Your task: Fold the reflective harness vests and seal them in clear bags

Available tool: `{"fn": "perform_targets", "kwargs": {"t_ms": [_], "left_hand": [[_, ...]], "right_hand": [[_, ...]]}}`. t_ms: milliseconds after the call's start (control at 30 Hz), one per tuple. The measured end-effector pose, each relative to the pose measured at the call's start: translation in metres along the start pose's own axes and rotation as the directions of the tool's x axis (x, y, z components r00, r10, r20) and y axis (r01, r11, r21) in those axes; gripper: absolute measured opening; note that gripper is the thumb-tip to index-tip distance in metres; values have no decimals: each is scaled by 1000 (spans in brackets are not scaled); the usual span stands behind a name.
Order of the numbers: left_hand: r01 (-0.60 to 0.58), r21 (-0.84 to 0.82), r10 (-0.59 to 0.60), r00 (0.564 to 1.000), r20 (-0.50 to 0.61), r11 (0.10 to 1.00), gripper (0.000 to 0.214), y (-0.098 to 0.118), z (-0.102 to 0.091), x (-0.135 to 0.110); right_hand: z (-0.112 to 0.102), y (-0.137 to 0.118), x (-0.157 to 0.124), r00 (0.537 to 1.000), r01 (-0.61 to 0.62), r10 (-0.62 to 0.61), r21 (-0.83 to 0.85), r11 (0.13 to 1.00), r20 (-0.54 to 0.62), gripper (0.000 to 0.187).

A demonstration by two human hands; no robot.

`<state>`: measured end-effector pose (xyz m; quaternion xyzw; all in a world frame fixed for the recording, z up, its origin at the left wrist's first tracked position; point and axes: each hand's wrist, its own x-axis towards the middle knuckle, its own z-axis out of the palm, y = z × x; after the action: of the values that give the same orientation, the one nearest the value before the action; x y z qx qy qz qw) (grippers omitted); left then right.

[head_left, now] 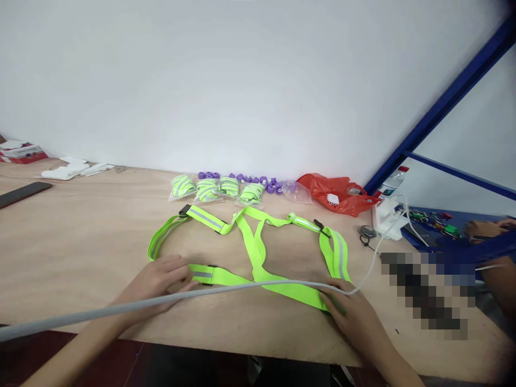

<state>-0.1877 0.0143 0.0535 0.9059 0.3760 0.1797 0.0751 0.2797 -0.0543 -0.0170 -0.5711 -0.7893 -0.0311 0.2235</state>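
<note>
A neon yellow-green reflective vest made of elastic straps with grey stripes lies spread on the wooden table. Black buckles sit on its upper left and upper right straps. At the lower left corner, my left hand is closed on the strap, its fingers slightly blurred. My right hand grips the lower right corner, with strap between the thumb and fingers. The parts of the strap under both hands are hidden. A white cable runs across the view in front of the vest and both hands.
Bagged folded vests, purple rolls and a red plastic bag line the wall. To the right are a bottle, a white power strip and another person's arm. A dark flat object lies left.
</note>
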Motion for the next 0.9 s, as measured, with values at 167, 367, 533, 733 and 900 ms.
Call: {"fn": "perform_targets", "kwargs": {"t_ms": [167,367,533,733,900], "left_hand": [[385,4,-384,921,-67,923,35,33,39,-40],[450,87,-431,886,-174,889,53,58,86,-49],[430,71,-418,898,-139,900,57,67,82,-38],[366,86,-355,927,-116,927,54,69,82,-42],[469,152,-442,879,-178,870,69,59,98,-37]], "right_hand": [[1,-5,-5,987,118,-129,-112,987,-95,36],[-4,-9,-10,960,123,-158,-160,979,-233,33],[-9,-10,-10,947,134,-176,-167,977,-269,32],[-8,-7,-11,951,136,-171,-149,979,-256,32],[-4,-2,-11,947,163,-192,-130,978,-257,32]]}}
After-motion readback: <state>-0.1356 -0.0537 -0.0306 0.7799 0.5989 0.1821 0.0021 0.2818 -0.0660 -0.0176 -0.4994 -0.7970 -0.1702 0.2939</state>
